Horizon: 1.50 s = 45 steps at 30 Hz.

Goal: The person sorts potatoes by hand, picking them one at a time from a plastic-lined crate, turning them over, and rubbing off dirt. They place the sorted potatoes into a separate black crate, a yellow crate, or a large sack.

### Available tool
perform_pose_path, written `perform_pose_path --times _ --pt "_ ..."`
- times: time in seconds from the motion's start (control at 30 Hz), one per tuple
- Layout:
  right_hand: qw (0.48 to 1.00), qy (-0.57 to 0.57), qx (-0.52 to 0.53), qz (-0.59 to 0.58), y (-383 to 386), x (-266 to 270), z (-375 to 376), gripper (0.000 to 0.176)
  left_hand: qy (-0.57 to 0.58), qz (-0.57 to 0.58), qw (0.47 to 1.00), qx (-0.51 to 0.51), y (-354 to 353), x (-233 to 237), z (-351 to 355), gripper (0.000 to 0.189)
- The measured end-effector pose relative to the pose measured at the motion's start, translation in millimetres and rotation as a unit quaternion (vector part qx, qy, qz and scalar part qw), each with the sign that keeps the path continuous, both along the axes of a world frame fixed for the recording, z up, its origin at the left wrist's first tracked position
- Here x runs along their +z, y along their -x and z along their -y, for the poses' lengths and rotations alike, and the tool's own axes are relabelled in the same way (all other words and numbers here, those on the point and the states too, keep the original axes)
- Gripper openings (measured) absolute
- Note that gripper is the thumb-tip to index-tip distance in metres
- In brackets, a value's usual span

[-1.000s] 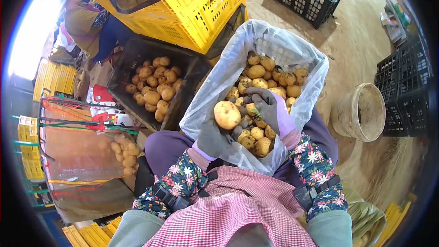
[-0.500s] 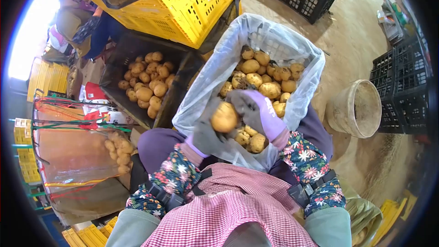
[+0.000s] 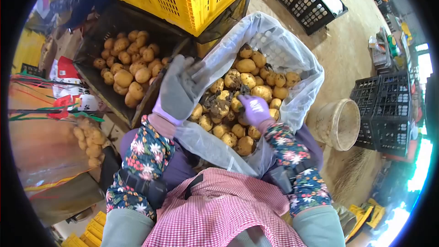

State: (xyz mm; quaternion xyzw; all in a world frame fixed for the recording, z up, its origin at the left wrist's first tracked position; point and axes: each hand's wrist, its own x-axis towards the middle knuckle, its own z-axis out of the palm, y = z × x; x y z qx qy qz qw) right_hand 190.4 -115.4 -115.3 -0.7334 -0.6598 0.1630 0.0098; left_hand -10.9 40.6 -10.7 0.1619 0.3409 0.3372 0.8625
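Observation:
My left hand (image 3: 179,89), in a grey-palmed lilac glove, hangs over the near-left rim of a crate lined with clear plastic (image 3: 299,48). Its fingers are spread and hold nothing. Inside the liner, my right hand (image 3: 256,109) reaches down among the potatoes (image 3: 261,92), its dark fingertips curled at a potato (image 3: 236,104) and partly lost against the soil. Clumps of dark soil cling to several potatoes near those fingers. Left of my left hand stands a black-lined bin (image 3: 153,95) with cleaner-looking potatoes (image 3: 123,77) in it.
Yellow crates (image 3: 183,9) are stacked ahead. A black crate (image 3: 299,7) sits beyond them on the floor. To the right stand a dirty white bucket (image 3: 344,125) and stacked black crates (image 3: 388,110). A bag of potatoes (image 3: 89,142) lies at the left; another person's arm shows far left.
My left hand has let go of the potato it held and moved left and forward, fingers now spread. My right hand has parted from it, lower among the potatoes. The camera view has turned right.

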Motion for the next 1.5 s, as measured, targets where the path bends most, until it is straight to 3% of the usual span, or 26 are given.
perform_pose_path --times 0.03,0.13,0.2,0.23,0.3,0.33,0.37,0.43,0.5,0.53,0.63,0.67,0.7,0.77,0.8,0.9,0.97,1.0,1.03,1.1,1.17,1.27,1.33,1.4,1.43,1.5 --pt "0.997 -0.039 0.029 0.053 5.1 -17.1 -2.1 0.041 0.011 -0.006 1.000 -0.019 -0.9 -12.2 2.8 0.047" --pt "0.989 -0.002 0.050 0.140 26.8 -55.5 -16.5 0.037 -0.004 0.013 0.999 -0.042 -8.9 -0.3 9.0 0.045" --pt "0.972 0.086 0.004 0.217 39.7 -64.4 -33.9 0.037 -0.029 0.033 0.997 -0.060 -9.8 -2.1 3.0 0.043" --pt "0.976 0.111 -0.005 0.190 35.0 -57.2 -39.2 0.038 -0.023 0.032 0.998 -0.047 -7.2 -4.2 2.4 0.043" --pt "0.977 0.191 -0.094 0.011 11.4 -20.7 -55.1 0.044 -0.034 0.016 0.999 -0.035 -7.0 -3.5 6.7 0.041" --pt "0.955 0.156 -0.196 -0.156 -17.6 -48.8 -46.8 0.051 -0.029 -0.004 0.998 -0.049 -7.5 2.1 6.4 0.040" --pt "0.851 0.051 -0.289 -0.436 -29.1 -45.9 -35.1 0.061 -0.031 0.003 0.998 -0.046 -7.1 2.7 7.3 0.040" --pt "0.654 -0.023 -0.281 -0.702 -46.2 -9.4 -25.7 0.062 -0.055 0.002 0.996 -0.071 -6.8 3.2 13.1 0.040" --pt "0.614 -0.017 -0.317 -0.722 -40.0 37.7 -19.8 0.060 -0.056 -0.016 0.995 -0.076 -9.5 1.8 20.4 0.043" --pt "0.593 -0.011 -0.296 -0.749 -32.8 58.0 -14.9 0.050 -0.070 -0.016 0.993 -0.094 -10.2 -5.4 22.5 0.044" --pt "0.564 -0.015 -0.321 -0.761 -22.6 79.1 -11.3 0.047 -0.088 -0.032 0.986 -0.136 -13.7 -10.0 30.9 0.050" --pt "0.593 -0.020 -0.290 -0.751 -23.0 79.0 -11.6 0.048 -0.130 -0.065 0.974 -0.175 -15.0 -12.3 31.9 0.052" --pt "0.591 -0.024 -0.292 -0.752 -21.1 81.3 -12.1 0.048 -0.170 -0.098 0.957 -0.214 -16.5 -13.2 32.9 0.053" --pt "0.698 -0.012 -0.332 -0.635 -9.9 104.7 -22.5 0.049 -0.238 -0.112 0.941 -0.214 -20.4 1.8 37.1 0.055" --pt "0.786 -0.002 -0.265 -0.558 -6.6 125.3 -26.5 0.046 -0.300 -0.125 0.922 -0.213 -20.0 8.0 39.0 0.056" --pt "0.718 -0.029 -0.282 -0.636 -15.0 151.9 -46.4 0.047 -0.170 -0.069 0.971 -0.150 -16.4 10.2 40.2 0.056" --pt "0.804 -0.064 -0.297 -0.512 -45.4 98.1 -50.9 0.040 -0.168 -0.036 0.974 -0.145 -10.6 6.6 31.0 0.052" --pt "0.917 -0.037 -0.240 -0.317 -61.2 62.4 -43.7 0.034 -0.140 -0.026 0.979 -0.143 -8.7 3.9 27.6 0.049" --pt "0.966 0.039 -0.181 -0.181 -59.7 52.0 -38.7 0.032 -0.111 -0.016 0.984 -0.138 -7.6 -0.5 24.9 0.046" --pt "0.963 0.245 -0.090 -0.062 -62.2 -1.8 -22.8 0.037 -0.122 0.004 0.989 -0.083 -11.2 -11.9 24.7 0.041" --pt "0.955 0.295 0.017 0.016 -32.7 -11.4 -15.7 0.054 -0.057 0.036 0.995 -0.079 -11.1 -2.8 22.6 0.039" --pt "0.962 0.235 0.095 0.098 1.7 -47.2 2.8 0.047 -0.170 -0.054 0.981 -0.078 -6.9 -26.9 21.0 0.039" --pt "0.954 0.157 0.109 0.231 10.6 -59.3 13.1 0.038 -0.222 -0.097 0.966 -0.088 -7.3 -29.4 20.9 0.039" --pt "0.935 0.203 0.127 0.261 15.0 -74.8 2.7 0.039 -0.278 -0.129 0.947 -0.095 -7.7 -28.2 21.4 0.039" --pt "0.914 0.248 0.144 0.287 17.2 -79.8 -1.6 0.040 -0.281 -0.128 0.947 -0.092 -7.3 -26.8 22.3 0.039" --pt "0.934 0.193 0.134 0.269 9.1 -79.7 -3.0 0.038 -0.214 -0.083 0.969 -0.096 -6.9 -22.5 21.5 0.040"
